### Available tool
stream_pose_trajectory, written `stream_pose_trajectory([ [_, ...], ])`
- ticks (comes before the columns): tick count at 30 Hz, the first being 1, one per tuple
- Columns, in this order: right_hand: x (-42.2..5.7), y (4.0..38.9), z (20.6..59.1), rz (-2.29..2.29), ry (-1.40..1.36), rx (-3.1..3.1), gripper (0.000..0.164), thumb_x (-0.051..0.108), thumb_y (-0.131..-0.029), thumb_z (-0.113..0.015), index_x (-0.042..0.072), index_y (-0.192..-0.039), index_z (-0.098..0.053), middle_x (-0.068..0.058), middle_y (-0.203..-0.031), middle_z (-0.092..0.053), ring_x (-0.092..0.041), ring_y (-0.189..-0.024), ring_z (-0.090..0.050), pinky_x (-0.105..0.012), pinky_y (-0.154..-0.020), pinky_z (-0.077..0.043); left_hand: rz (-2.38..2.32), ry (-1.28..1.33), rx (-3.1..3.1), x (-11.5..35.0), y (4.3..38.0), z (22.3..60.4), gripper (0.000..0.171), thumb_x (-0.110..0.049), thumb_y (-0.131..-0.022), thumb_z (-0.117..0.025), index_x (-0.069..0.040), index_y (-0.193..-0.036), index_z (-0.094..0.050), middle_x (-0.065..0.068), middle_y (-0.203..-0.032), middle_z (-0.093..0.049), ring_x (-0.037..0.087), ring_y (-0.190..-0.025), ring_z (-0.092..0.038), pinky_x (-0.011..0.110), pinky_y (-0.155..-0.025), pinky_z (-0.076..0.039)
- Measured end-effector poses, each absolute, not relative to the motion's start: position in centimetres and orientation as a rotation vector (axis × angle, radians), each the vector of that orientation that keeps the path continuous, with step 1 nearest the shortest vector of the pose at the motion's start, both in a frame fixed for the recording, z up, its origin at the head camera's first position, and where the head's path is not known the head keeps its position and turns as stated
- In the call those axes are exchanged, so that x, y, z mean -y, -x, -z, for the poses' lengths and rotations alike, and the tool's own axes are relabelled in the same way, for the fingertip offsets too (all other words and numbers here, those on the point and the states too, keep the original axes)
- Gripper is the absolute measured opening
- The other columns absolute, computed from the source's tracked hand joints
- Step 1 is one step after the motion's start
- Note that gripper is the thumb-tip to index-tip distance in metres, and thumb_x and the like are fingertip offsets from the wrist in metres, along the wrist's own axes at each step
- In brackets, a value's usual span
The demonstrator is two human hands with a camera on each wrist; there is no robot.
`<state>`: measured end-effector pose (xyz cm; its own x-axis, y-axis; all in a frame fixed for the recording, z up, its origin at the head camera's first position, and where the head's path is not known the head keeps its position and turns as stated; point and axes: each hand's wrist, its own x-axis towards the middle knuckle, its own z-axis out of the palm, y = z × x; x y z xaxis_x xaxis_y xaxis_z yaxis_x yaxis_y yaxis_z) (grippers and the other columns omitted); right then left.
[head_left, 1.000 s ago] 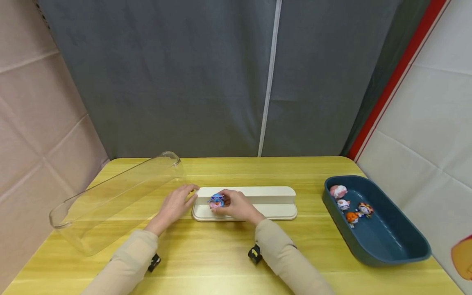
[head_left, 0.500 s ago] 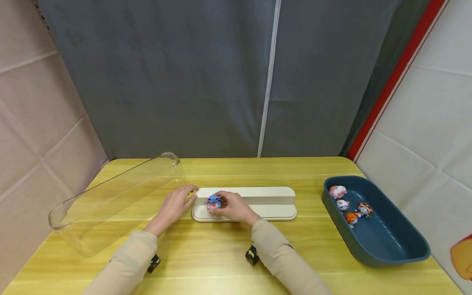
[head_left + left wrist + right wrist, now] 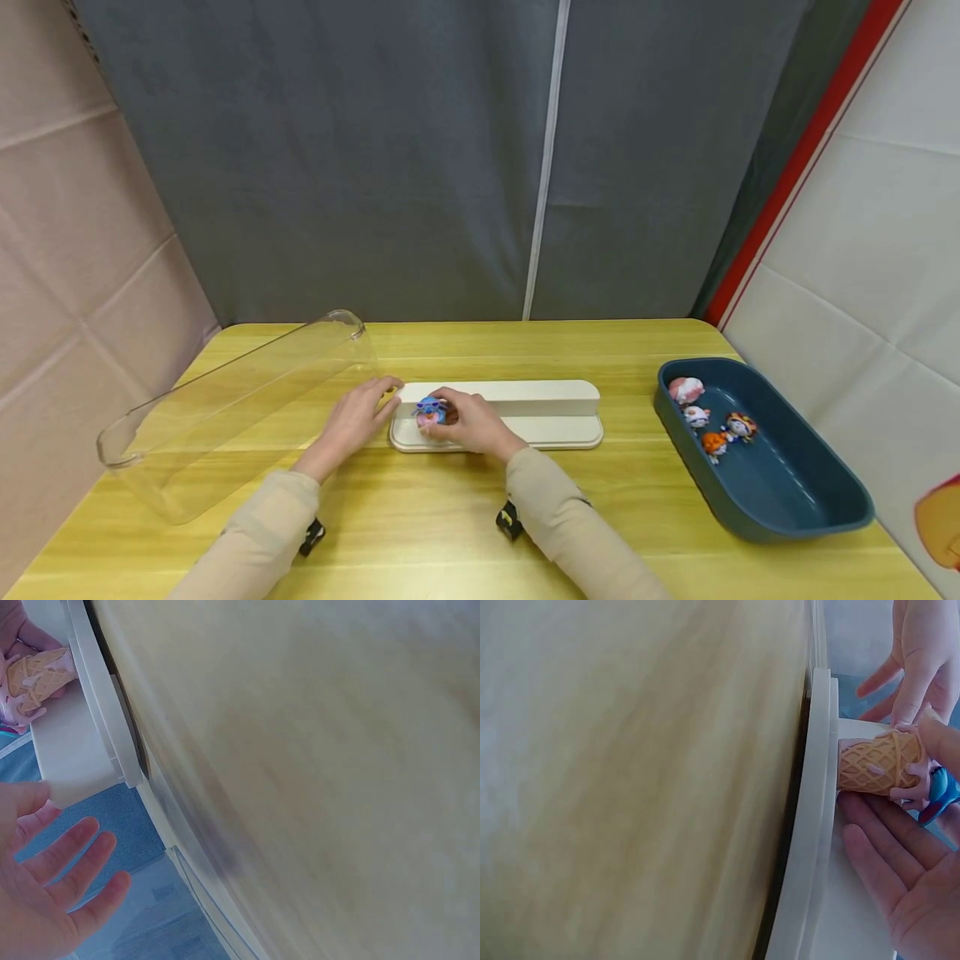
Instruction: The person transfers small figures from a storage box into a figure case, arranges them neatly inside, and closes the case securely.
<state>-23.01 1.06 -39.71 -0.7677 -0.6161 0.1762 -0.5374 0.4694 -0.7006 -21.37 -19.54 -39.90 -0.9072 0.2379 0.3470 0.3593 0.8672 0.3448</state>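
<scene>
A white two-step display base [image 3: 557,427] lies on the table in the head view. My right hand [image 3: 477,427] holds a small figurine [image 3: 430,411] by its sides, over the lower step near the base's left end. The figurine has a blue head with sunglasses. In the right wrist view its waffle-cone bottom [image 3: 877,766] with pink drips stands right at the base's surface, thumb on one side and fingers on the other. My left hand [image 3: 358,418] is at the base's left end, fingertips at its edge, fingers spread and holding nothing.
A clear curved cover [image 3: 247,408] lies at the left of the wooden table [image 3: 420,533]. At the right stands a dark blue bin [image 3: 795,467] with several small figurines at its left side, including an orange one [image 3: 714,442]. A grey curtain [image 3: 375,167] hangs behind.
My right hand has slid a little to the left with the figurine, closer to the base's left end. The left hand stays at the same edge.
</scene>
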Motion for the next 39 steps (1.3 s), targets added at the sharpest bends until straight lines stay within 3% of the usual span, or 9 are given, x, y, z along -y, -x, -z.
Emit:
stream_pose_trajectory([
  [21, -1.4, 23.0, 39.7, 1.15, 1.024, -2.586, 0.043, 0.03, -0.078, -0.067, 0.017, -0.115, -0.049, -0.001, -0.094, -0.062, -0.008, -0.082, -0.059, -0.02, -0.072, -0.045, 0.588, 0.451, 2.75, 19.6, 21.5, 40.0, 0.02, -0.018, -0.087, -0.058, -0.012, -0.106, -0.059, 0.009, -0.098, -0.061, 0.025, -0.078, -0.058, 0.041, -0.064, -0.046],
  [29, -3.1, 23.0, 39.6, 1.21, 1.01, -2.565, 0.047, 0.03, -0.078, -0.067, 0.012, -0.117, -0.048, -0.008, -0.096, -0.062, -0.016, -0.086, -0.06, -0.024, -0.075, -0.046, 0.595, 0.443, 2.757, 19.5, 21.4, 40.0, 0.021, -0.018, -0.087, -0.057, -0.01, -0.107, -0.059, 0.01, -0.101, -0.06, 0.028, -0.086, -0.057, 0.044, -0.07, -0.046],
  [39, -5.8, 22.5, 38.9, 1.152, 0.998, -2.606, 0.048, 0.033, -0.081, -0.064, 0.008, -0.119, -0.048, -0.009, -0.102, -0.059, -0.018, -0.091, -0.057, -0.029, -0.08, -0.044, 0.594, 0.44, 2.754, 19.5, 21.4, 40.0, 0.021, -0.016, -0.086, -0.058, -0.009, -0.106, -0.059, 0.01, -0.099, -0.06, 0.027, -0.084, -0.057, 0.043, -0.068, -0.046],
])
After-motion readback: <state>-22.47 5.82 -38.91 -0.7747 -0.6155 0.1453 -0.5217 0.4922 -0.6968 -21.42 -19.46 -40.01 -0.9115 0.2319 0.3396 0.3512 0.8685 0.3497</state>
